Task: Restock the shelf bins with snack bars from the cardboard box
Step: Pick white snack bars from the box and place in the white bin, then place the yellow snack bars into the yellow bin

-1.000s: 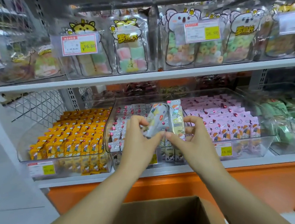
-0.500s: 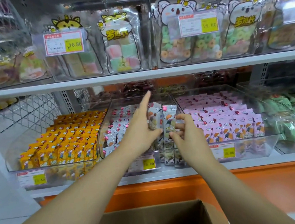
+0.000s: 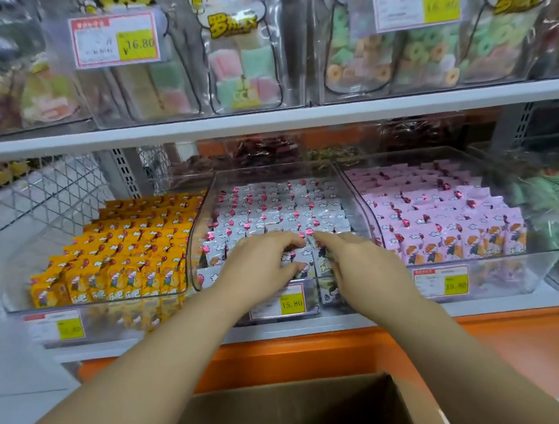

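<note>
Left hand (image 3: 260,261): down from a second ago, pinching snack bars (image 3: 309,258) into the front row.
Right hand (image 3: 364,270): forefinger laid on them; grip unclear.
Middle bin (image 3: 213,185): centre frame, looks nearly full.
Cardboard box (image 3: 287,415): lower frame, next handful due.

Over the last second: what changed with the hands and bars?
Both hands lowered the white bars they held aloft into the front row of the middle bin. The left hand still pinches them; the right hand has an unclear grip. The yellow bars, pink bars and cardboard box are unchanged.
</note>
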Demonstrator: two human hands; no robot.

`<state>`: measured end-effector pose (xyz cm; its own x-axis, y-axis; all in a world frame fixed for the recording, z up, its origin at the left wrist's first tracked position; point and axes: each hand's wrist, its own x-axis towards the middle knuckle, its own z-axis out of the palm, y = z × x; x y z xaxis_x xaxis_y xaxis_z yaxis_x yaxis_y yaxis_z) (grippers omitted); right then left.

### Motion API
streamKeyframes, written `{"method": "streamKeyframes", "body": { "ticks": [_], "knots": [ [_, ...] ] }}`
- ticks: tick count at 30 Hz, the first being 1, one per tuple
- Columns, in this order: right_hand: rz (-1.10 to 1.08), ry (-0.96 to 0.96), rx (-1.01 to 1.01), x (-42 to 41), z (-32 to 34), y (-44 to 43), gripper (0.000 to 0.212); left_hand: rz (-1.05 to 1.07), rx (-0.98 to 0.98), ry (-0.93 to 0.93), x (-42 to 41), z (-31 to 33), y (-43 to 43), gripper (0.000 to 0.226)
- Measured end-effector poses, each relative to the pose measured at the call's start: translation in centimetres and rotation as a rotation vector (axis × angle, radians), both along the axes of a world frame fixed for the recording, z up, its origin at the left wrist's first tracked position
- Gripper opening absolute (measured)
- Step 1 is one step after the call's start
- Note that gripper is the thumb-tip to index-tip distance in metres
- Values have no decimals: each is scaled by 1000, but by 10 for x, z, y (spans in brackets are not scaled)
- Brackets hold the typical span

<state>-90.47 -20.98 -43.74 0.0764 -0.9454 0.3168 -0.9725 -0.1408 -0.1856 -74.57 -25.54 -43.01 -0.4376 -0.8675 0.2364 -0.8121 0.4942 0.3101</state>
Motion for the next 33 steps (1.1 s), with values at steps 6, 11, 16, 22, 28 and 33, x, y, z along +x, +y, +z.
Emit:
{"method": "streamKeyframes", "body": {
  "ticks": [6, 11, 16, 22, 28, 33],
  "knots": [
    [-7, 174, 85, 6, 6, 8, 41, 22, -44, -73, 5, -3, -5, 36],
    [28, 29, 216, 1, -5, 26, 49, 1, -93, -142, 7, -2, -1, 39],
    [99, -168, -159, -7, -34, 55, 50, -30, -292, 322, 14, -17, 39, 26],
    [97, -275, -260, -2, -100, 100, 29, -46, -208, 562, 46, -106, 108, 18],
    [-5, -282, 386, -1, -170, 128, 38, 143, 286, 359, 78, -191, 121, 23],
    [5, -199, 937, -6, -194, 117, 47, 120, 656, 286, 73, -248, 121, 24]
  ]
}}
